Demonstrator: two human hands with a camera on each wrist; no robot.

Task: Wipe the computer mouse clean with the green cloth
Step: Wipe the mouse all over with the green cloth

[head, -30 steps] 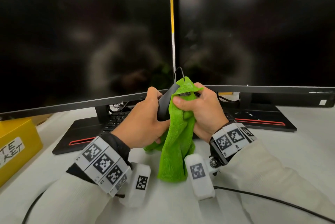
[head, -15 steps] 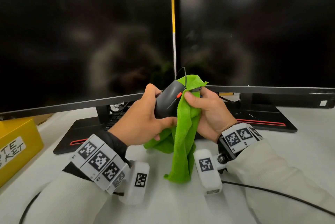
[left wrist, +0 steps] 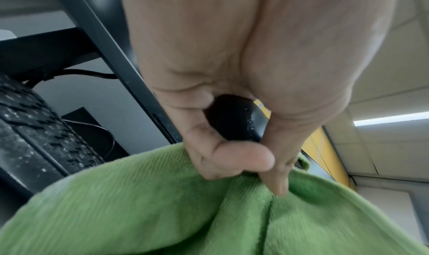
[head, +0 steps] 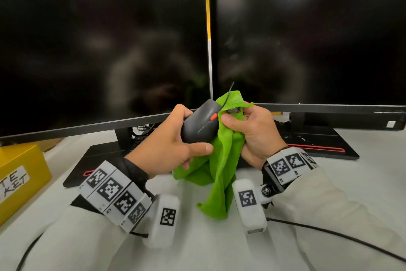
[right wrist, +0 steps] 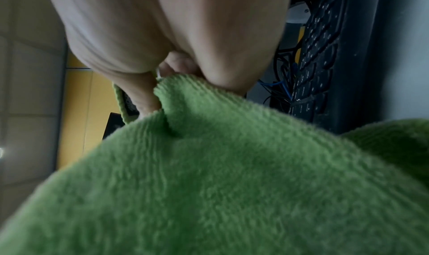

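Note:
A dark grey wired mouse [head: 201,124] with an orange scroll wheel is held up in front of the monitors. My left hand [head: 173,145] grips it from below, fingers and thumb curled round its body [left wrist: 234,123]. The green cloth [head: 222,167] hangs beside and behind the mouse, down to the desk. My right hand [head: 250,132] pinches the cloth's upper part with the thumb against the mouse's right edge. In the right wrist view the cloth [right wrist: 220,176] fills the lower frame under the fingers [right wrist: 148,97]. In the left wrist view it [left wrist: 209,213] lies beneath my hand.
Two dark monitors [head: 98,46] [head: 307,38] stand just behind the hands on black bases [head: 318,145]. A keyboard [left wrist: 34,126] lies under the left monitor. A yellow box [head: 19,178] sits at the left. A black cable [head: 340,237] runs across the white desk at lower right.
The mouse has turned so its top and orange wheel now face me. The cloth has slid off the top to its right side, and my right hand has shifted right.

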